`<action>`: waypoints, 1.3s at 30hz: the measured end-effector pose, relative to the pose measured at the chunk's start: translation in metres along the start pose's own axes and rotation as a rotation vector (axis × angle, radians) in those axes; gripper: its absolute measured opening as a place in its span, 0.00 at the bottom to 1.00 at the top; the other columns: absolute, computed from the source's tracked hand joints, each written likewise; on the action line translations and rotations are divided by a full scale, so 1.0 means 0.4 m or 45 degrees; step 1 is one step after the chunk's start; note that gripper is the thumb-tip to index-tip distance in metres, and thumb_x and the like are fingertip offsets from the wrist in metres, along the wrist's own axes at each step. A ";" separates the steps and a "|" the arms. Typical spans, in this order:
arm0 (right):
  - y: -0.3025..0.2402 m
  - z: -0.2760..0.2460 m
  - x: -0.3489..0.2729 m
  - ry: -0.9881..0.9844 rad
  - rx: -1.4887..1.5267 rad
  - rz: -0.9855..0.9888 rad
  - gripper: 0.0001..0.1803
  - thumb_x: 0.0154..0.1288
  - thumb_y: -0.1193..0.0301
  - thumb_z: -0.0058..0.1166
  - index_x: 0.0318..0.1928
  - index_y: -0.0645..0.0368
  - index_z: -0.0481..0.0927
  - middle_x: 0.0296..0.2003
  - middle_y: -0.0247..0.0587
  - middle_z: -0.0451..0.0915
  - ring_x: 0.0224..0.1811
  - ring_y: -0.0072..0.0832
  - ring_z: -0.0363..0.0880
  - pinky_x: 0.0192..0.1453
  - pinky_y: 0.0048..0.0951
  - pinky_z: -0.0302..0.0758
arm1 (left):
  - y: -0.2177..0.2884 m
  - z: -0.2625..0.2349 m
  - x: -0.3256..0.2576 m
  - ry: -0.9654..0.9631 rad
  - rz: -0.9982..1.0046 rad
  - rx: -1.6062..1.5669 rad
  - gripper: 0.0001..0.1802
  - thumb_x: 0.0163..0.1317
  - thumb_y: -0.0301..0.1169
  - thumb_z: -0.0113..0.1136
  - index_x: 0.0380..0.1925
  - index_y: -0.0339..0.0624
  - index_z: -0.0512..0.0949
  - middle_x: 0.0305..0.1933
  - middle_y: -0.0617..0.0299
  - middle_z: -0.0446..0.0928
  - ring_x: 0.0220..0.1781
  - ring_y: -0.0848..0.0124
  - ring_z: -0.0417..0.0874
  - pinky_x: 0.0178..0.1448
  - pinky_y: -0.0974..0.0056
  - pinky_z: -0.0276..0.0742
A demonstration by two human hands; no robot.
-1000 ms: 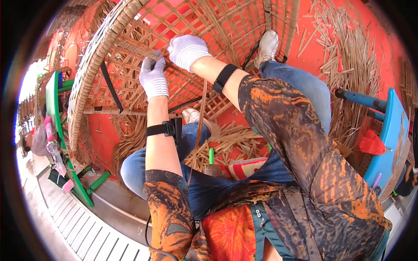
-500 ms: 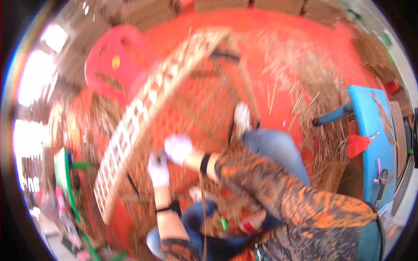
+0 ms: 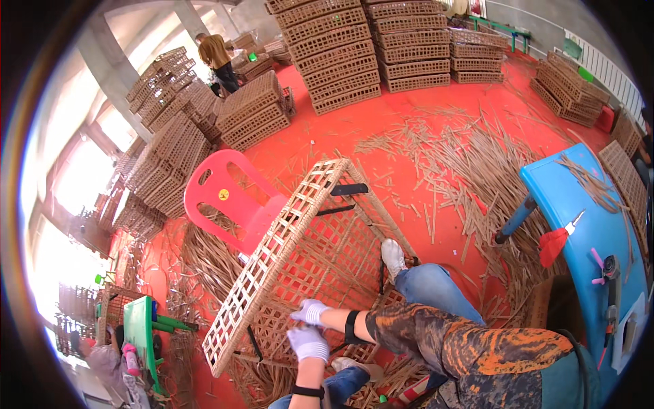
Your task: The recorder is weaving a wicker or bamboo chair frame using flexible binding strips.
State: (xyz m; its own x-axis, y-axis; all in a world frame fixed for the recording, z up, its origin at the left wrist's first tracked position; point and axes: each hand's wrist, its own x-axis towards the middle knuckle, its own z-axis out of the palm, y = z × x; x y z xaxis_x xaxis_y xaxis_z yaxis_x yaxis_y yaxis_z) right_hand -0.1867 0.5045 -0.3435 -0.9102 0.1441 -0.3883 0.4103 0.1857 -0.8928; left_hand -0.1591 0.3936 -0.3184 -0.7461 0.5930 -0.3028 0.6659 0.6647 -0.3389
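A large rectangular basket [image 3: 327,238] of woven tan strips stands tilted in front of me, its open side facing me, with dark braces at its corners. My left hand [image 3: 308,343], in a white glove, is at the basket's lower woven panel with its fingers curled closed. Just above it, my right hand [image 3: 312,312], gloved too, is closed with fingertips close to the same weave. Whatever the fingers pinch is too small to make out. My white shoe [image 3: 393,258] rests against the basket's right side.
A red plastic chair [image 3: 235,198] stands behind the basket. On the right, a blue stool [image 3: 579,204] bears red-wrapped scissors [image 3: 560,240] and a hand tool [image 3: 611,279]. Cut strips [image 3: 470,163] litter the red floor. Stacked baskets [image 3: 334,54] and a person [image 3: 216,58] are farther back.
My view has tilted up, bringing the stacks and the other person into sight. Both gloved hands have shifted toward the basket's lower right and remain close together.
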 end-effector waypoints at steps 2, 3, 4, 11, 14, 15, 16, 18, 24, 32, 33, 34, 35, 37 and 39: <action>0.014 -0.010 0.036 -0.173 0.101 0.082 0.24 0.56 0.53 0.60 0.33 0.66 0.82 0.27 0.46 0.83 0.28 0.34 0.82 0.32 0.38 0.78 | 0.074 -0.163 -0.124 -0.313 0.238 0.219 0.20 0.56 0.44 0.57 0.47 0.49 0.78 0.50 0.55 0.79 0.47 0.66 0.82 0.56 0.57 0.65; 0.095 -0.049 0.090 -0.241 0.461 0.169 0.23 0.56 0.54 0.60 0.33 0.67 0.81 0.26 0.46 0.82 0.27 0.34 0.82 0.30 0.39 0.78 | 0.144 -0.230 -0.178 -0.337 0.428 0.226 0.19 0.55 0.42 0.58 0.45 0.48 0.79 0.47 0.56 0.80 0.47 0.65 0.82 0.56 0.57 0.67; 0.145 -0.066 0.117 -0.347 0.813 0.246 0.22 0.57 0.56 0.60 0.33 0.67 0.80 0.26 0.46 0.82 0.27 0.35 0.83 0.29 0.40 0.78 | 0.179 -0.263 -0.232 -0.386 0.590 0.220 0.17 0.55 0.40 0.58 0.43 0.47 0.80 0.44 0.57 0.81 0.46 0.64 0.83 0.55 0.57 0.69; 0.155 0.024 0.062 0.440 -0.353 -0.486 0.17 0.65 0.60 0.45 0.42 0.62 0.75 0.38 0.56 0.79 0.42 0.51 0.78 0.47 0.46 0.74 | 0.009 -0.135 -0.699 -0.854 0.157 -1.291 0.13 0.61 0.34 0.56 0.42 0.39 0.78 0.39 0.52 0.80 0.42 0.63 0.81 0.48 0.59 0.76; 0.111 0.013 0.081 0.414 -0.258 -0.499 0.15 0.68 0.60 0.42 0.35 0.59 0.72 0.33 0.57 0.77 0.35 0.52 0.77 0.38 0.49 0.73 | -0.083 -0.234 -0.894 -1.379 -0.312 -1.883 0.14 0.64 0.34 0.56 0.46 0.41 0.78 0.39 0.50 0.80 0.35 0.67 0.81 0.43 0.61 0.78; 0.088 0.001 0.066 0.349 -0.403 -0.559 0.15 0.66 0.62 0.42 0.40 0.60 0.75 0.38 0.59 0.78 0.42 0.53 0.77 0.45 0.49 0.74 | -0.098 -0.258 -0.868 -1.455 -0.395 -1.921 0.14 0.64 0.34 0.56 0.46 0.41 0.78 0.39 0.50 0.80 0.35 0.67 0.81 0.43 0.61 0.78; 0.053 -0.015 0.057 0.182 -0.537 -0.446 0.14 0.65 0.63 0.44 0.43 0.58 0.76 0.41 0.56 0.79 0.43 0.51 0.78 0.46 0.48 0.75 | -0.114 -0.275 -0.838 -1.230 -0.335 -1.422 0.13 0.60 0.31 0.56 0.45 0.43 0.78 0.40 0.50 0.79 0.38 0.63 0.81 0.44 0.59 0.78; 0.030 -0.066 0.044 0.093 -0.648 -0.409 0.15 0.65 0.64 0.46 0.48 0.55 0.76 0.42 0.50 0.80 0.44 0.47 0.79 0.48 0.46 0.76 | -0.170 -0.295 -0.737 -0.723 -0.081 -0.398 0.15 0.52 0.27 0.57 0.42 0.46 0.78 0.40 0.50 0.79 0.44 0.54 0.81 0.47 0.56 0.78; 0.140 -0.115 0.074 0.060 -0.681 -0.480 0.18 0.68 0.60 0.43 0.54 0.48 0.77 0.43 0.47 0.81 0.47 0.43 0.79 0.50 0.43 0.76 | -0.157 -0.196 -0.224 -0.058 -0.314 -1.617 0.16 0.64 0.33 0.52 0.47 0.34 0.77 0.31 0.58 0.76 0.28 0.76 0.73 0.36 0.70 0.71; 0.110 -0.108 0.093 -0.014 -0.514 -0.392 0.18 0.68 0.56 0.44 0.45 0.53 0.80 0.40 0.48 0.81 0.45 0.44 0.79 0.53 0.42 0.73 | -0.088 0.133 0.223 0.350 -0.605 -1.820 0.15 0.57 0.31 0.63 0.43 0.35 0.80 0.39 0.56 0.82 0.38 0.72 0.78 0.48 0.68 0.72; 0.106 -0.108 0.101 -0.022 -0.514 -0.387 0.18 0.68 0.56 0.44 0.45 0.53 0.80 0.40 0.48 0.81 0.45 0.44 0.79 0.53 0.42 0.73 | -0.086 0.154 0.236 0.440 -0.615 -1.846 0.13 0.56 0.30 0.63 0.39 0.34 0.80 0.35 0.56 0.82 0.36 0.71 0.78 0.46 0.67 0.72; 0.097 -0.105 0.109 0.008 -0.519 -0.356 0.18 0.67 0.56 0.45 0.43 0.54 0.81 0.39 0.49 0.81 0.44 0.45 0.79 0.52 0.42 0.74 | -0.086 0.174 0.242 0.437 -0.624 -1.844 0.13 0.56 0.30 0.63 0.39 0.34 0.80 0.35 0.56 0.82 0.36 0.71 0.78 0.46 0.67 0.72; 0.084 -0.101 0.116 0.041 -0.524 -0.328 0.18 0.65 0.56 0.46 0.40 0.56 0.81 0.38 0.51 0.81 0.43 0.46 0.79 0.51 0.43 0.74 | -0.087 0.190 0.248 0.498 -0.628 -1.853 0.12 0.57 0.30 0.63 0.39 0.34 0.80 0.35 0.56 0.82 0.36 0.70 0.78 0.46 0.67 0.73; 0.073 -0.121 0.123 0.150 -0.579 -0.349 0.17 0.64 0.57 0.46 0.38 0.56 0.82 0.36 0.51 0.81 0.42 0.46 0.80 0.49 0.43 0.75 | -0.051 0.117 0.252 0.591 -0.590 -1.787 0.11 0.58 0.29 0.60 0.39 0.34 0.79 0.35 0.55 0.82 0.37 0.68 0.79 0.47 0.65 0.73; 0.070 -0.131 0.130 0.345 -0.698 -0.475 0.16 0.59 0.60 0.46 0.32 0.57 0.82 0.34 0.53 0.81 0.38 0.47 0.81 0.42 0.46 0.76 | -0.034 0.141 0.277 0.750 -0.425 -1.942 0.10 0.61 0.29 0.57 0.39 0.35 0.79 0.36 0.55 0.81 0.38 0.68 0.79 0.47 0.65 0.73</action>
State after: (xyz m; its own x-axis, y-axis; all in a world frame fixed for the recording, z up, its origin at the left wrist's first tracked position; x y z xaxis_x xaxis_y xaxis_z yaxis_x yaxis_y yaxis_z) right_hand -0.2196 0.5682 -0.3769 -0.9785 0.1988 0.0547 0.1083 0.7213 -0.6841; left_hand -0.2511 0.4247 -0.3975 -0.9796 0.1868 0.0736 0.1416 0.3827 0.9129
